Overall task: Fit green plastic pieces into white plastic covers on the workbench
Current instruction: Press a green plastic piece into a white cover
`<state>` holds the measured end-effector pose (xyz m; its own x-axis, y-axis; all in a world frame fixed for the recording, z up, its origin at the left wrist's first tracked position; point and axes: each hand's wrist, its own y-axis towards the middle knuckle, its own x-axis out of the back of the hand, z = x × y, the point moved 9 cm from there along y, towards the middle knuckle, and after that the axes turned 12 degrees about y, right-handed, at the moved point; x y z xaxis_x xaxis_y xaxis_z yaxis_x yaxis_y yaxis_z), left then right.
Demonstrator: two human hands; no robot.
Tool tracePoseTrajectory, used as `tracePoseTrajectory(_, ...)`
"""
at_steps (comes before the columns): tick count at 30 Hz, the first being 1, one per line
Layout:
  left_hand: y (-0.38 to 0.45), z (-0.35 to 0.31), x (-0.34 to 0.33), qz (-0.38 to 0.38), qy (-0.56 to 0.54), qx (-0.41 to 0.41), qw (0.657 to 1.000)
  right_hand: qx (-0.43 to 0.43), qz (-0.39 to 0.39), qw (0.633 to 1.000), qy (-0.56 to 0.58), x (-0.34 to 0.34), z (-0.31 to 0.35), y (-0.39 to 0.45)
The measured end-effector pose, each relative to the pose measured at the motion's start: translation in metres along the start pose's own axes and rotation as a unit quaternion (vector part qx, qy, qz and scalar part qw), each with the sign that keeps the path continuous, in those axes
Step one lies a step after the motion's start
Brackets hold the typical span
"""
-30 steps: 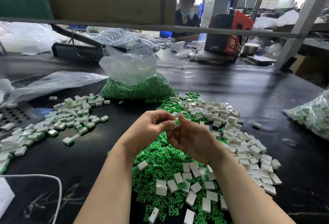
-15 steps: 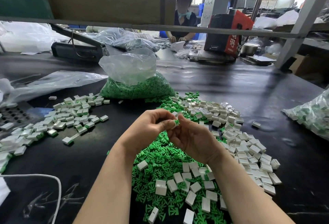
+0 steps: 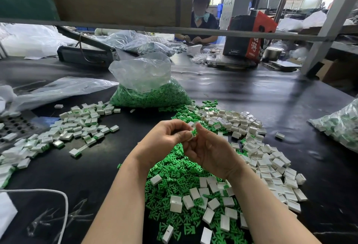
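My left hand point(image 3: 164, 137) and my right hand point(image 3: 211, 150) meet above the middle of the black workbench point(image 3: 271, 96). Between their fingertips they pinch a small white cover with a green piece point(image 3: 193, 132) in it. Below the hands lies a heap of loose green pieces point(image 3: 174, 172). Loose white covers point(image 3: 251, 133) are spread to the right and near me. A pile of covers with green fitted in them point(image 3: 77, 127) lies to the left.
A clear bag of green pieces point(image 3: 149, 92) stands behind the hands. Another bag of fitted covers point(image 3: 341, 125) lies at the right edge. Empty plastic sheeting point(image 3: 58, 90) is at the left, a perforated tray point(image 3: 13, 125) beside it. A person works at the far side.
Both hands stay together at the same spot, still pinching the small piece. The person at the far side has shifted a little.
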<state>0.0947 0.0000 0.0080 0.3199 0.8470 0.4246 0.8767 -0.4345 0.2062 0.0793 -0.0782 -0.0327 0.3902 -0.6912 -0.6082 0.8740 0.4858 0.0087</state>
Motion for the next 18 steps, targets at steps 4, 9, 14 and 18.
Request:
tracePoseTrajectory(4,0.0006,0.0009,0.0008,-0.001,-0.006,-0.004,1.0,0.007,0.001,1.0,0.022,0.0,0.0005,0.0006)
tracePoseTrajectory(9,0.0006,0.0004,0.0004,0.012,0.001,-0.011,1.0,0.013,-0.004,0.999,0.03,0.0006,0.0012,0.0)
tracePoseTrajectory(14,0.0005,0.0004,0.0002,0.016,0.003,-0.011,1.0,0.017,-0.008,0.999,0.032,0.0002,0.0013,-0.0001)
tracePoseTrajectory(18,0.0004,0.0006,-0.0002,0.02,0.012,-0.009,1.0,0.018,-0.015,0.999,0.023,0.0018,0.0015,-0.0003)
